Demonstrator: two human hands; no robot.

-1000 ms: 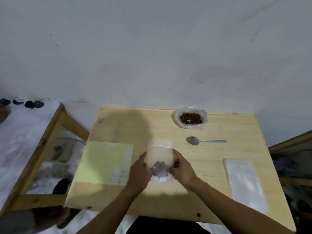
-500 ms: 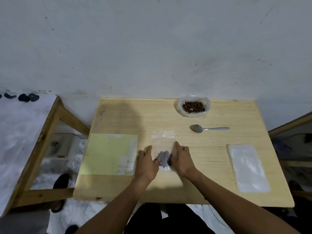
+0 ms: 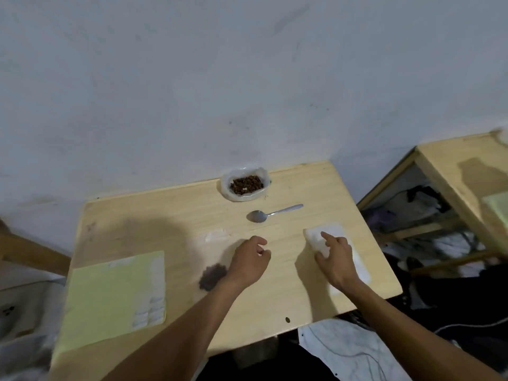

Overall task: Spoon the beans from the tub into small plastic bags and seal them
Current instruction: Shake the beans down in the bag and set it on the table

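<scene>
Right hand on the bag stack, left hand by the filled bag

Right hand (image 3: 336, 261) lies on the stack of empty bags (image 3: 324, 237), forefinger stretched out, other fingers loosely bent. Left hand (image 3: 248, 261) hovers with fingers loosely curled, holding nothing; the filled bag (image 3: 213, 274) lies flat just beside its wrist. Spoon (image 3: 270, 214) and tub of beans (image 3: 245, 184) lie beyond the fingertips.
</scene>
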